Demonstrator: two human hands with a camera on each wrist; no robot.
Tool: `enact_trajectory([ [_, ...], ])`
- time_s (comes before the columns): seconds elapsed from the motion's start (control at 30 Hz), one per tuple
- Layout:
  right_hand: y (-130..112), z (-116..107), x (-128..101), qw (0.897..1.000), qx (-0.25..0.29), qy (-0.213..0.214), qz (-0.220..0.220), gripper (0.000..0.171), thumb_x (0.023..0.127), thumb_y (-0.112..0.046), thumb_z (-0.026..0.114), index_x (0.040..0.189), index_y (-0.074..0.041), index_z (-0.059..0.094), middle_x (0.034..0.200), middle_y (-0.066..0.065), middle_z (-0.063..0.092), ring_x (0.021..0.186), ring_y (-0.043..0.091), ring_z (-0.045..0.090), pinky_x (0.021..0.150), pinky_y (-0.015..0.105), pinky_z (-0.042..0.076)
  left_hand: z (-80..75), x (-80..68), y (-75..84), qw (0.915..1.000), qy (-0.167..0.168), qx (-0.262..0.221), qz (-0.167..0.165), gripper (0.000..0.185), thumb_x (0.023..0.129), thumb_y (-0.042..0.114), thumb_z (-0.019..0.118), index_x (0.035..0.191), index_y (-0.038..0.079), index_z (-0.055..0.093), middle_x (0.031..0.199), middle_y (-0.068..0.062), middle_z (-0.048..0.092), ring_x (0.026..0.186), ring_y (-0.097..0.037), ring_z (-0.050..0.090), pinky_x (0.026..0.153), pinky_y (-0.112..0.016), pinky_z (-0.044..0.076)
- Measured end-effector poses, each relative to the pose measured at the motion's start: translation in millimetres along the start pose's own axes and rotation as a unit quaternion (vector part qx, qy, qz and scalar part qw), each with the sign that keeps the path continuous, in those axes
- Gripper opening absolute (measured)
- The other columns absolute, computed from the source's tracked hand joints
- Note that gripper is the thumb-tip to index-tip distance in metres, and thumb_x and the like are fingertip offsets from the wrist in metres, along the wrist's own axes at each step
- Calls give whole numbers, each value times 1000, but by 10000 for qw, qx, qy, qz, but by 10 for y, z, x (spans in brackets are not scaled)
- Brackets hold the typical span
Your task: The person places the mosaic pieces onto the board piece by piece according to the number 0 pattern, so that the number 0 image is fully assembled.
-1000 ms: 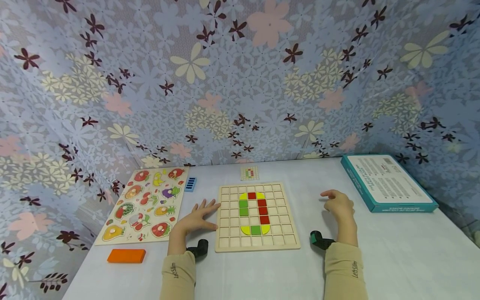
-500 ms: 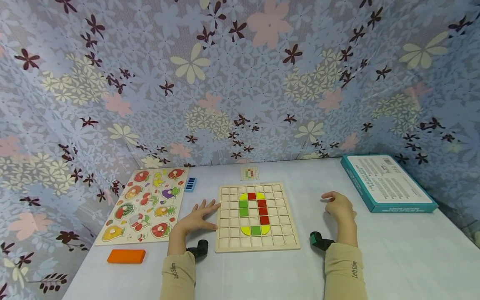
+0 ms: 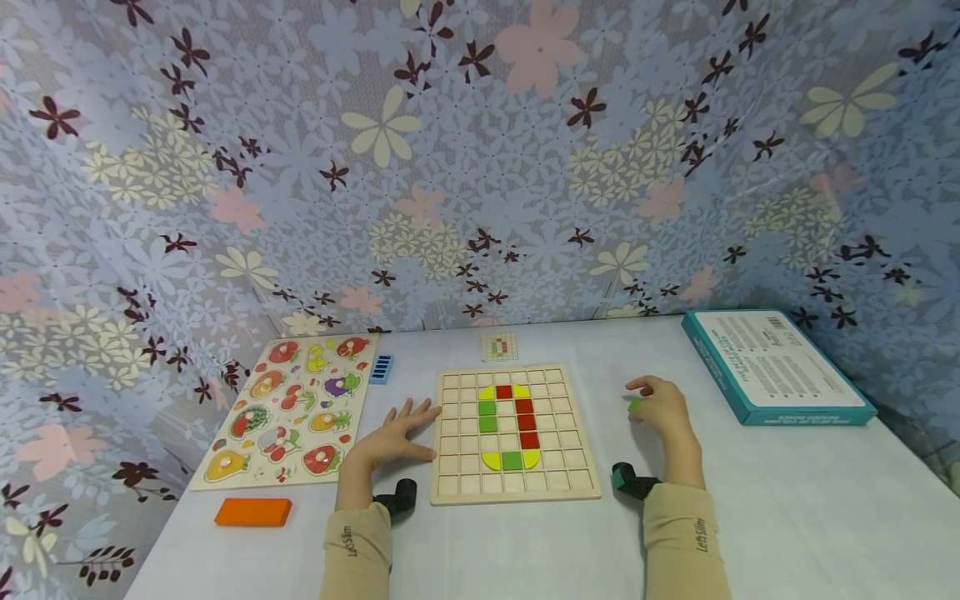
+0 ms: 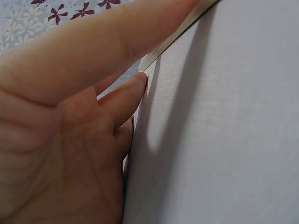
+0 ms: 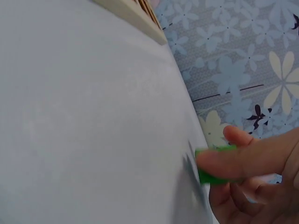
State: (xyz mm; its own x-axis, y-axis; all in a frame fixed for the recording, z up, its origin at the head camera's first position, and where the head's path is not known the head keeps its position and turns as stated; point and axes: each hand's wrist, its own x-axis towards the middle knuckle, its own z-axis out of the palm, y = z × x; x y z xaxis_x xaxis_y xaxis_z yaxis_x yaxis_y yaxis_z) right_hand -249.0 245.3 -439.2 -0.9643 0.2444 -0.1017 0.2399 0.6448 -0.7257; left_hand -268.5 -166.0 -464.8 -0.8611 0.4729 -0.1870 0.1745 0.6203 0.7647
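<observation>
A square wooden grid board point(image 3: 465, 483) lies in the middle of the table, with red, green and yellow tiles set in a ring on it. My left hand point(image 3: 393, 442) is spread flat at the board's left edge, its thumb and index fingertips right at the rim. To the right of the board, my right hand point(image 3: 663, 408) pinches a green square tile point(image 5: 210, 179) between thumb and fingers. In the right wrist view the thumb covers much of this tile. A small pattern card point(image 3: 499, 347) lies behind the board.
On the left is a fruit picture puzzle point(image 3: 258, 467), with an orange block point(image 3: 252, 512) in front and a small blue piece point(image 3: 381, 369) beside it. A teal and white box point(image 3: 795, 367) lies at the back right. Floral cloth point(image 3: 540, 208) hangs behind the table.
My right hand has moved left toward the board, and a green tile now shows between its fingers. My left hand and the tiles on the board have stayed put.
</observation>
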Motion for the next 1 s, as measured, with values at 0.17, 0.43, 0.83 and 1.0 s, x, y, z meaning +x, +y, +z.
enact_trajectory([
  [0.17, -29, 33, 17, 9997, 220, -93, -71, 50, 76, -4, 70, 121, 4, 51, 114, 28, 51, 96, 37, 51, 76, 44, 47, -2, -1, 7, 10000, 0, 49, 13, 81, 72, 22, 77, 142, 13, 38, 153, -11, 17, 141, -33, -5, 113, -49, -9],
  [0.43, -160, 94, 32, 9974, 705, -142, -99, 49, 77, -11, 73, 114, 4, 45, 102, 24, 57, 72, 19, 59, 63, 28, 53, -3, -5, 15, 10000, 19, 54, 21, 81, 71, 21, 77, 142, 12, 38, 153, -12, 18, 141, -33, -4, 114, -49, -7],
  [0.83, -273, 145, 9, 9909, 1199, -480, -378, 36, 78, -15, 73, 104, 3, 55, 92, 14, 62, 70, 10, 60, 70, 31, 55, 1, -13, 22, 10000, 18, 53, 5, 81, 71, 21, 76, 142, 12, 38, 153, -11, 18, 141, -33, -4, 114, -49, -8],
  [1.0, -321, 188, 11, 9847, 1499, -604, -652, 36, 80, -14, 71, 106, 6, 59, 87, 12, 65, 69, 9, 60, 69, 29, 55, 1, -13, 20, 10000, -9, 32, 10, 81, 71, 20, 76, 142, 12, 38, 153, -11, 17, 141, -33, -5, 113, -48, -8],
])
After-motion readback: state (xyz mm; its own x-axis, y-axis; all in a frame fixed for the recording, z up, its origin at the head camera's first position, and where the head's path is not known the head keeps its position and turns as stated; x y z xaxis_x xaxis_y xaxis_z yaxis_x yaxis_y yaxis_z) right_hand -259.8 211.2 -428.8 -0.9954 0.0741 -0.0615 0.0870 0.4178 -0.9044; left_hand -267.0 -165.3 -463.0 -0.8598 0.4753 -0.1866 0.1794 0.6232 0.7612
